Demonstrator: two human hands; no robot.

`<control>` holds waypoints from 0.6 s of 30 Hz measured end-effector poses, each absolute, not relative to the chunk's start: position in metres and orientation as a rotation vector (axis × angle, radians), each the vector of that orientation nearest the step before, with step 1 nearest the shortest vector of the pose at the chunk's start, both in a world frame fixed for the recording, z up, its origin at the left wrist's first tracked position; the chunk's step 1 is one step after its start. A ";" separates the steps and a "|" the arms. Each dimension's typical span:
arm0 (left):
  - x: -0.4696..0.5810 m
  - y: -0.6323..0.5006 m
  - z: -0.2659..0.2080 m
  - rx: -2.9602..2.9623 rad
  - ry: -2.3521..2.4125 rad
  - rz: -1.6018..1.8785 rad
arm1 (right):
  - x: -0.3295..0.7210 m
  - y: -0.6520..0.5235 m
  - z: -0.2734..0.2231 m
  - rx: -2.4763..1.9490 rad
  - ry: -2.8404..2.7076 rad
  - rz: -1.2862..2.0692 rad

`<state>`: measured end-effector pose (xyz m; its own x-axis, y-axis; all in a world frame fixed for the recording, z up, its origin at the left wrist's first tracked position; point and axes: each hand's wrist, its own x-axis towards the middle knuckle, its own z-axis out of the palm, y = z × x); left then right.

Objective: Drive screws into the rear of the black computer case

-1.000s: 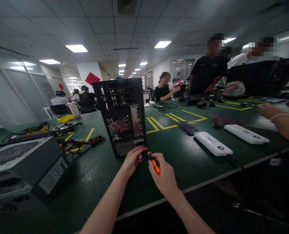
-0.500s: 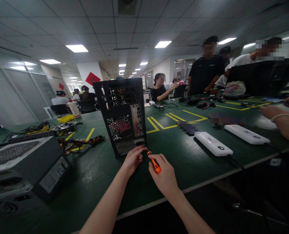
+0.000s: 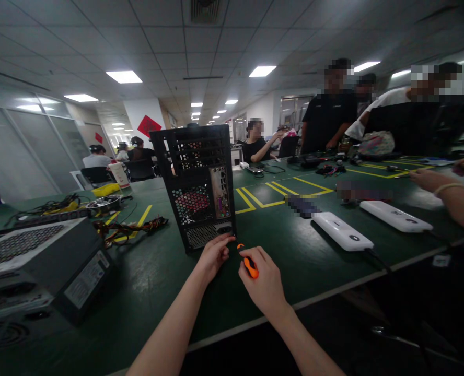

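Your right hand [image 3: 261, 277] is closed round the handle of an orange-and-black screwdriver [image 3: 251, 266], its shaft pointing at the lower right corner of the black metal computer case [image 3: 165, 183], which stands upright on the green table [image 3: 146, 292] before you. Your left hand [image 3: 213, 256] has its fingers partly curled, the index finger reaching to that corner, near the screwdriver's tip — whether they pinch anything, I cannot tell. A grey metal power supply [image 3: 55, 256] sits well to your left.
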<state>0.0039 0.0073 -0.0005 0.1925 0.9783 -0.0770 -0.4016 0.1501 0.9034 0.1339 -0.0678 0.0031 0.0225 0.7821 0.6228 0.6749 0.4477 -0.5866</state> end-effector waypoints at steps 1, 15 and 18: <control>0.004 0.007 0.000 0.892 0.826 1.173 | 0.134 -0.068 0.004 -1.268 -1.707 0.106; 0.004 0.007 -0.001 0.900 0.822 1.171 | 0.134 -0.069 0.005 -1.291 -1.693 0.207; 0.004 0.008 -0.003 0.914 0.812 1.176 | 0.134 -0.068 0.006 -1.276 -1.720 0.140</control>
